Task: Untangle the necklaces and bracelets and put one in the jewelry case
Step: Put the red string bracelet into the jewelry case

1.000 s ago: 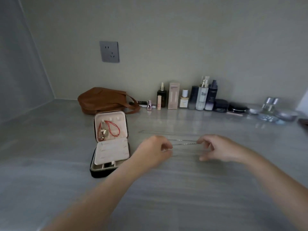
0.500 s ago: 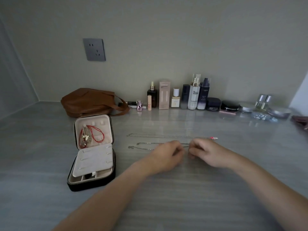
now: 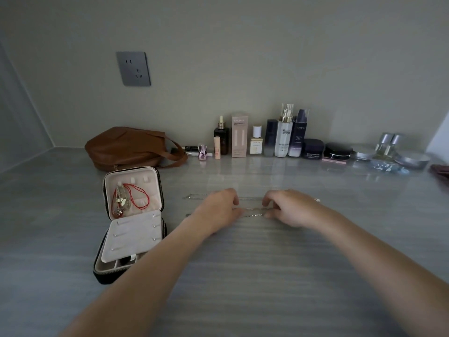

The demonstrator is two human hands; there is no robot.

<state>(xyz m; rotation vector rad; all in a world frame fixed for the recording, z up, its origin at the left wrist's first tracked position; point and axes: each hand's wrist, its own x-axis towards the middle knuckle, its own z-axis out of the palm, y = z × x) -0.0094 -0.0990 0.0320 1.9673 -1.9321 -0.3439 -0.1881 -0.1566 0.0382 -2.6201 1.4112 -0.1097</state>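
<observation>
Thin silver chains (image 3: pixel 252 211) lie stretched left to right on the grey counter. My left hand (image 3: pixel 220 209) and my right hand (image 3: pixel 289 207) sit close together over them, each pinching a chain, with a short length showing between the fingers. A further chain (image 3: pixel 192 197) runs behind the hands. At the left the jewelry case (image 3: pixel 132 246) stands open; a red cord piece (image 3: pixel 138 198) and other jewelry hang in its raised lid. Chain ends under the hands are hidden.
A brown leather bag (image 3: pixel 128 148) sits behind the case. Several cosmetic bottles, boxes and jars (image 3: pixel 284 137) line the back wall, with silver dishes (image 3: pixel 410 160) at the far right. A wall socket (image 3: pixel 133 68) is above the bag.
My hands first came together from a wider spread, then eased slightly apart and forward over the chains. The camera view shifted, so the case now appears further right.
</observation>
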